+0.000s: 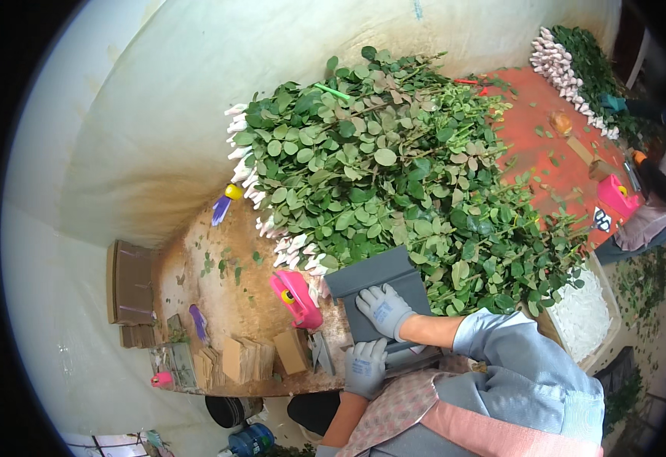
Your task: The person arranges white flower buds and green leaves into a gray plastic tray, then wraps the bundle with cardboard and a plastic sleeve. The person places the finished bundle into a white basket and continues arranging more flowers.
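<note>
My right hand (382,310), in a grey glove, lies on a dark grey board (378,266) with its fingers apart. My left hand (365,367), also gloved, is at the board's near-left edge, its fingers bent against it. Beyond the board lies a large heap of leafy rose stems (378,160), with white-wrapped heads along the left side. A pink tape dispenser (295,299) sits just left of the board. Folded cardboard pieces (241,358) stand farther left, beside a metal piece (321,354).
A co-worker (656,183) is at a red tabletop (535,122) on the right, near more wrapped roses (557,68). A tub of white material (580,316) is at my right. Cardboard stacks (131,282) and purple gloves (199,324) are on the left; a black bucket (225,411) is below.
</note>
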Motion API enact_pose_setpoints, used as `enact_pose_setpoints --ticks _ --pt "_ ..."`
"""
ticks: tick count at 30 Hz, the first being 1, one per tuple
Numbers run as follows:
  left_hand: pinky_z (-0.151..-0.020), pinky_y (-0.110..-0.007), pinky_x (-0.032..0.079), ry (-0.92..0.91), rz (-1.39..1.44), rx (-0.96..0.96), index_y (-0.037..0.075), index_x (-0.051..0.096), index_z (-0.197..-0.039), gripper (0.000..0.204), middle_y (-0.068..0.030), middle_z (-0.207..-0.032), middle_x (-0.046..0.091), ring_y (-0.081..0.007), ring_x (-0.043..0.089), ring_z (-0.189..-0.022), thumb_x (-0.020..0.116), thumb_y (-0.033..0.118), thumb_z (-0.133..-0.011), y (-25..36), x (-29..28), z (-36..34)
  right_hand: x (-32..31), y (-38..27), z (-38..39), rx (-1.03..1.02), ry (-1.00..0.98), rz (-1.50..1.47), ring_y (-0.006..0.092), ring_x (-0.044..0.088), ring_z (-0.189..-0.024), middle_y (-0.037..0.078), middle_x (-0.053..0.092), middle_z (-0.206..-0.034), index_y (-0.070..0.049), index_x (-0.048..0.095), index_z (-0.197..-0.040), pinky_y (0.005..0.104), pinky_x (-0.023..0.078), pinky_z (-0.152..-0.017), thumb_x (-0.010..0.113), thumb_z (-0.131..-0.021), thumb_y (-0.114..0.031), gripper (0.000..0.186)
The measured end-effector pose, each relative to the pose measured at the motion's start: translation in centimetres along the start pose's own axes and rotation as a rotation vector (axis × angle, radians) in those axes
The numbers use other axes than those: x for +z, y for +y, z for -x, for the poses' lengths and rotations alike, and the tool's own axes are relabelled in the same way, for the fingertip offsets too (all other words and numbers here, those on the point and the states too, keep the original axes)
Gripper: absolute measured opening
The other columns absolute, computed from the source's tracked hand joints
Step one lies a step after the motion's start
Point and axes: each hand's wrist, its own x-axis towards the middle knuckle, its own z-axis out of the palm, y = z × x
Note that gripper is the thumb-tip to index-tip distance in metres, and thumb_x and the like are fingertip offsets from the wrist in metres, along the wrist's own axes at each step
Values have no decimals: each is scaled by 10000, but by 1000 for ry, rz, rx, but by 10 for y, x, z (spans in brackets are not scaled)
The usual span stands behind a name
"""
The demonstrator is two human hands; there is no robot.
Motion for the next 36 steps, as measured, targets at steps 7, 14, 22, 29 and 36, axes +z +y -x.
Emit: enact_pose_setpoints --ticks 7,14,22,29,36 --pt "-725 -428 445 -95 77 52 118 706 -1090 280 -36 -856 678 -256 624 -816 599 165 -835 -9 13 2 0 -3 10 10 -35 24 304 568 -1259 131 606 -1356 -73 625 -1351 491 437 -1038 564 -931 -220 448" --pt "-716 -413 431 -34 73 163 104 700 -1104 294 -34 -863 647 -245 600 -814 621 171 -829 -17 18 2 -2 -2 11 12 -22 14 297 575 -1231 127 615 -1320 -80 636 -1333 472 434 -1042 562 -932 -217 431" --pt "-746 -440 444 -45 154 58 84 685 -1123 318 -47 -891 661 -263 608 -840 624 228 -846 -17 14 13 -5 -9 0 -27 -66 25 295 589 -1174 114 616 -1294 -99 637 -1278 464 458 -966 598 -881 -191 409" --pt "-873 -479 524 212 298 -196 103 733 -1136 280 -110 -1008 727 -331 673 -937 735 270 -912 -60 -27 29 5 0 10 25 -112 -15 351 539 -1277 157 571 -1402 -76 578 -1419 549 414 -1077 591 -869 -128 553" --pt "-1044 -547 446 -33 -117 -1170 -2 418 -1508 991 -256 -1353 609 -418 567 -1249 797 574 -797 -190 -9 100 2 -6 6 -16 -121 11 352 537 -1284 156 568 -1411 -81 581 -1413 543 411 -1085 587 -875 -115 539"
